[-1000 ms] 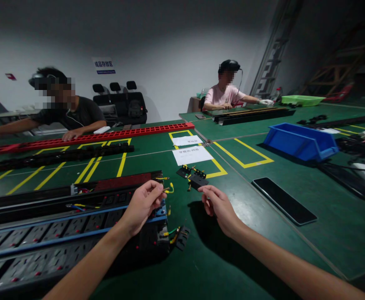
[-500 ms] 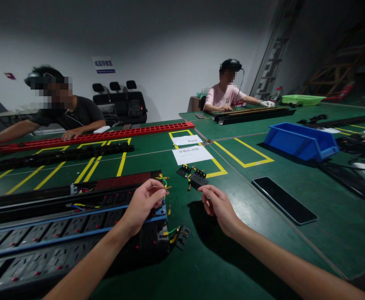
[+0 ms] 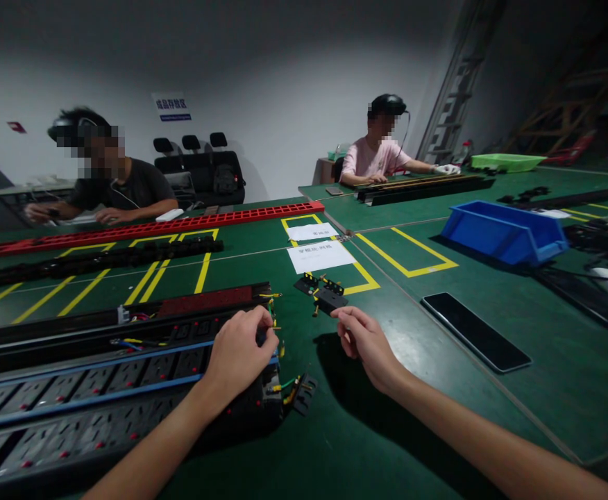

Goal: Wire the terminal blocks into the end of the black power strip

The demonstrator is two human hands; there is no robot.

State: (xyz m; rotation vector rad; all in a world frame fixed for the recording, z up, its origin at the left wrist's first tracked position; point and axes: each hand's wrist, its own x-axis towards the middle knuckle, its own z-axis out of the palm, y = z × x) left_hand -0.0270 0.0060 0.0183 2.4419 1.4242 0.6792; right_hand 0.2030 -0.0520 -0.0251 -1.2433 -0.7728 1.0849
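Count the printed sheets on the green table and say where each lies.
2. The nearer sheet lies just beyond the black parts by the right hand; the farther sheet lies right behind it. A white thing behind the blue bin is too unclear to tell.

A smartphone [image 3: 475,332] lies screen-up near a blue parts bin [image 3: 484,239] — beyond it, a lime-green tray [image 3: 507,163]; black car seats [image 3: 200,167] stand before the pale wall [image 3: 283,111] — above them, a printed sign [image 3: 171,106].

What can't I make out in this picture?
In the head view:
Socket strips: ends cut off by left edge.
Left hand: palm hidden by its back.
Right hand: contact with black bracket too small to tell.
Front white paper: faint lower line blurred.
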